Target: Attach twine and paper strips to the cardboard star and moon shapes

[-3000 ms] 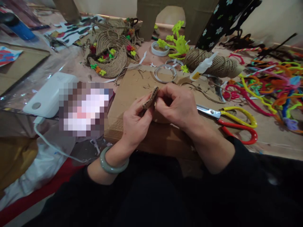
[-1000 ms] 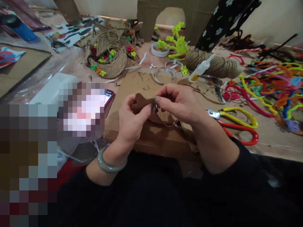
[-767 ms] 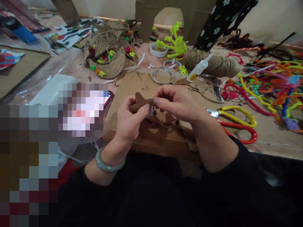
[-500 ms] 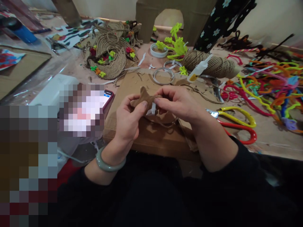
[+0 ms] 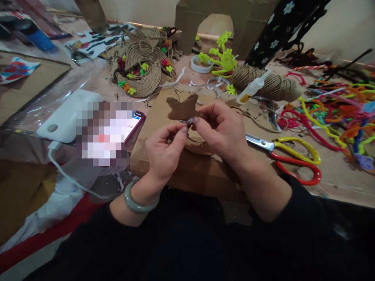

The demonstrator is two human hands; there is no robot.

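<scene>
A brown cardboard star (image 5: 182, 108) is up in front of me, over a cardboard box (image 5: 152, 113). My right hand (image 5: 221, 127) is closed, pinching the star's lower right edge between thumb and fingers. My left hand (image 5: 166, 150) is closed too, with thumb and forefinger on a small whitish strip (image 5: 190, 121) at the star's lower edge. The right thumb meets the strip at its other end. Whether the strip is tape or paper I cannot tell. Below the hands lies a curved brown piece (image 5: 202, 147), partly hidden.
Scissors (image 5: 260, 143) with yellow and red handles lie beside my right wrist. Behind the box are a glue bottle (image 5: 252, 89), a twine roll (image 5: 263, 80) and a coiled twine piece (image 5: 143, 74). Pipe cleaners (image 5: 336, 121) crowd the right. A phone (image 5: 136, 125) and white power bank (image 5: 63, 121) lie left.
The star has turned and now shows more of its flat face above my fingers. My left hand has moved off the star's left side to the whitish strip below it.
</scene>
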